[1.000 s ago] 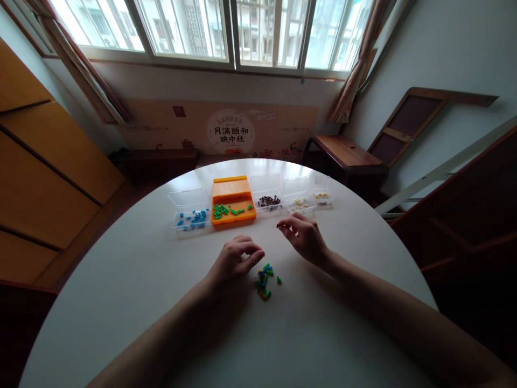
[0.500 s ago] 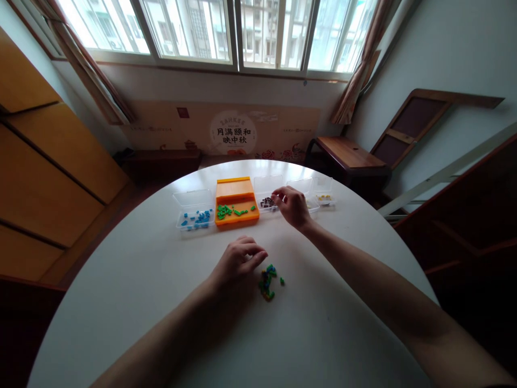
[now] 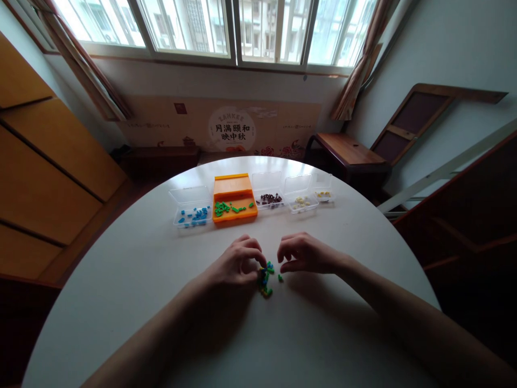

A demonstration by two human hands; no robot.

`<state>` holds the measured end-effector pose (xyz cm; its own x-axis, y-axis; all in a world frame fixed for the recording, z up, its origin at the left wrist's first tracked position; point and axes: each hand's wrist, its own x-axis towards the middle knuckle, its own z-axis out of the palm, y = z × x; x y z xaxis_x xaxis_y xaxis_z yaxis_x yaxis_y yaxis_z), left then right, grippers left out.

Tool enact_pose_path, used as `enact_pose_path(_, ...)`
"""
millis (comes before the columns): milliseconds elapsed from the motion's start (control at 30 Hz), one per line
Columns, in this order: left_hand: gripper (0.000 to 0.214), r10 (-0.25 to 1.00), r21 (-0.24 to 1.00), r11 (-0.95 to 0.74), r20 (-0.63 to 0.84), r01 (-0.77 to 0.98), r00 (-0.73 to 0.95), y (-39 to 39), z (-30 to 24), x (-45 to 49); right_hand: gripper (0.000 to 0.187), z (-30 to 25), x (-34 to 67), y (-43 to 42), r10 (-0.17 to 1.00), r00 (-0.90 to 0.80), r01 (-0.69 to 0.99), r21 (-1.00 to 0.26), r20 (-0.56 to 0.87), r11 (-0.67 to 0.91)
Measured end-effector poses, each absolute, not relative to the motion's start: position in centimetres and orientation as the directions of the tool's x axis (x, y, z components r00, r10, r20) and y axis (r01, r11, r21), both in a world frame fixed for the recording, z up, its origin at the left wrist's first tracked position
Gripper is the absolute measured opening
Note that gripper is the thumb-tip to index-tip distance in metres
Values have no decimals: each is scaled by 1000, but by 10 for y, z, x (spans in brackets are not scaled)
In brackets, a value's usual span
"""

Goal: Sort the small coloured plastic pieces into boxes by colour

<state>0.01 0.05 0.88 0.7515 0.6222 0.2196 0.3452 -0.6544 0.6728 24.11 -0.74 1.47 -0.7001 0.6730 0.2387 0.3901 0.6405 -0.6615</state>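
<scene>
A small heap of mixed coloured beads (image 3: 264,280) lies on the white round table (image 3: 133,280), right at the fingertips of both hands. The left hand (image 3: 236,264) rests on the table with its fingers curled, thumb and forefinger pinched together at the near-left edge of the heap; whether a bead sits between them cannot be told. The right hand (image 3: 305,253) is curled too, its fingertips bent down just right of the heap, close to one green bead (image 3: 280,278) lying apart from the rest; no bead shows in its grip. Well beyond the fingers stand a row of boxes: a clear box with blue beads (image 3: 193,213), an orange box with green ones (image 3: 234,205), and three clear boxes (image 3: 297,196) further right.
</scene>
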Motion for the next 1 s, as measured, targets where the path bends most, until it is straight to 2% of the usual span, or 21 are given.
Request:
enact_pose_path(167, 12, 635, 659, -652, 207, 374, 744, 0, 9, 1, 15, 15, 238, -17, 632, -761, 422, -629, 148, 654)
enact_pose_path(367, 10, 633, 635, -668, 211, 388, 745, 1, 7, 4, 9, 7, 234, -19, 658, -730, 453, -593, 181, 666)
enact_pose_path(467, 12, 645, 678, -644, 232, 354, 728, 4, 6, 3, 6, 2, 231, -20, 680, -689, 444, -593, 253, 671)
enact_pose_path(567, 18, 678, 736, -597, 250, 318, 691, 8, 6, 2, 4, -1, 224, -23, 719, -580, 459, -575, 383, 677)
enact_pose_path(700, 23, 724, 821, -502, 226, 272, 652, 10, 8, 1, 5, -2, 216, -27, 704, -494, 447, -545, 510, 709)
enact_pose_path(1000, 26, 770, 840, -452, 196, 302, 606, 4, 9, 6, 6, -4, 207, -31, 693, -409, 489, -498, 593, 716)
